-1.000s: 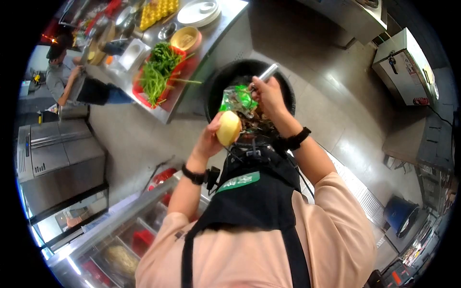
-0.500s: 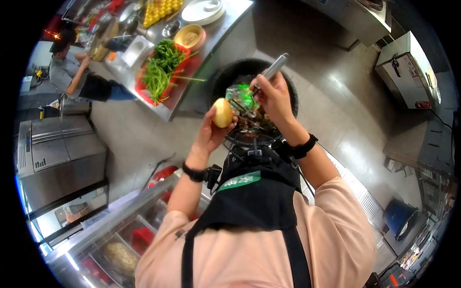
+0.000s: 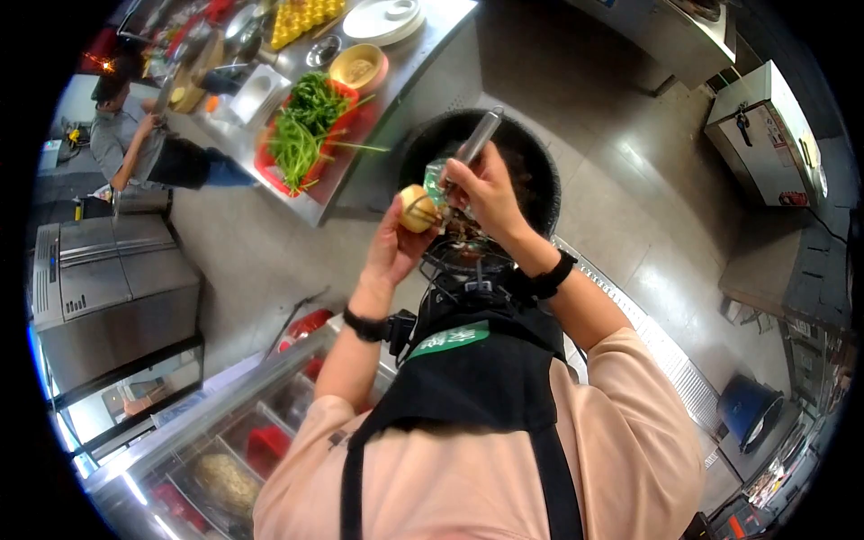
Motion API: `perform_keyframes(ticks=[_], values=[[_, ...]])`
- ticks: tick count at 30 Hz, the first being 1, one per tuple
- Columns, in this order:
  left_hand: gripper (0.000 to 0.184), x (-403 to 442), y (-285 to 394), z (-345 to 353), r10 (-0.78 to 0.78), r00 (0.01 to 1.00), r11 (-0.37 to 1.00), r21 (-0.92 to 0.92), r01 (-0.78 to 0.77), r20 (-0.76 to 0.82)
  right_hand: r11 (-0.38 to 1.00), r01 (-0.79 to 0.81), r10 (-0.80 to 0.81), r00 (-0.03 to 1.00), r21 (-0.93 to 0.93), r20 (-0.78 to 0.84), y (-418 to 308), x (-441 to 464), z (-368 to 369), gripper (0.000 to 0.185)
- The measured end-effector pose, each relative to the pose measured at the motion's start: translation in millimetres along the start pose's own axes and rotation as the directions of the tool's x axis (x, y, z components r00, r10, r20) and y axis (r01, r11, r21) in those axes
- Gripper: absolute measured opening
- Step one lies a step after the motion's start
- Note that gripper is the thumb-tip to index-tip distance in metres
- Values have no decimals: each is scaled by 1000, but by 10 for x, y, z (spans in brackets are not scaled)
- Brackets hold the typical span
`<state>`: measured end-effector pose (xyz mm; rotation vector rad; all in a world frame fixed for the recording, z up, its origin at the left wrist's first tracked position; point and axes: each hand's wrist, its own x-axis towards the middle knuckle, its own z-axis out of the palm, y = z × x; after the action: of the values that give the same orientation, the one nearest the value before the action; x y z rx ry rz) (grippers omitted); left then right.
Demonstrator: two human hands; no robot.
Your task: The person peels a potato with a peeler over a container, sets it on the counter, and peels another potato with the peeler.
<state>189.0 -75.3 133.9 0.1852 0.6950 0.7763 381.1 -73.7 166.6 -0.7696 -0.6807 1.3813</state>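
A big black bin has a round rim, and the work is over it. To the right of the bin, grey floor spreads out wide. To its left, the metal table comes near, with its corner pointing toward the person's side of the bin. The black apron is close to the bin's near side, so there is little room there.

The pale yellow potato is at the bin's near left side. Its long way runs mostly away from the person, leaning a little. The silver peeler is slanted over the bin: its handle end points to the far side, and its other end points back to the potato. Thin dark bars cross the front of the potato, but I cannot tell if the blade touches it.

The left hand is grasping the potato from below, with its fingers curled around the low part. That arm reaches up at the bin's near left. The right hand is wrapped around the peeler's handle, over the middle of the bin. That arm comes in from the bin's near right, with its elbow bent. A bit of green plastic shows in the bin, just beyond the potato.
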Motion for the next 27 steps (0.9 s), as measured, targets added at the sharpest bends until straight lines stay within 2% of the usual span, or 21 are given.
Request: perform_keyframes(ticks=[6, 8, 9, 11, 13, 15, 16, 19, 20, 22, 25, 27], values=[[41, -13, -22, -3, 19, 1000, 999, 44, -19, 13, 999, -32, 32, 999, -24, 13, 56, 74, -40, 23], [42, -52, -45, 21, 7, 1000, 998, 61, -8, 10, 972, 84, -114, 985, -218, -131, 129, 214, -147, 24], [44, -69, -42, 37, 4, 1000, 997, 79, -4, 5, 972, 62, -109, 974, -229, -199, 141, 316, -288, 23], [45, -92, -40, 72, -4, 999, 996, 89, 0, 42, 979, 29, -76, 970, -201, -229, 96, 381, -473, 18], [47, -112, -36, 44, -16, 997, 995, 95, 9, 73, 987, 52, -81, 978, -155, -191, 8, 301, -387, 19], [50, -73, -36, 36, -14, 1000, 992, 123, 12, 15, 995, -85, 77, 986, -49, -145, -105, 179, -234, 23], [52, -63, -49, 55, 5, 999, 991, 137, -13, 53, 992, -125, 125, 987, 6, -105, -87, 139, -188, 24], [51, -109, -76, 201, 22, 1000, 992, 122, -20, -10, 984, -167, 170, 985, 66, -41, 57, 135, -180, 24], [51, -113, -63, 151, 19, 1000, 992, 125, -18, -10, 993, -118, 117, 988, -5, -106, 65, 163, -204, 24], [52, -115, -46, 46, -52, 980, 987, 160, 21, 193, 978, -15, -32, 975, -209, -220, 139, 289, -399, 21], [54, -104, -32, 144, -59, 964, 977, 211, 3, 260, 983, -116, 70, 954, -143, -290, 118, 352, -617, 18], [56, -124, -58, 123, -33, 977, 976, 218, -14, 210, 990, -121, 92, 947, -77, -308, 59, 215, -505, 18]])
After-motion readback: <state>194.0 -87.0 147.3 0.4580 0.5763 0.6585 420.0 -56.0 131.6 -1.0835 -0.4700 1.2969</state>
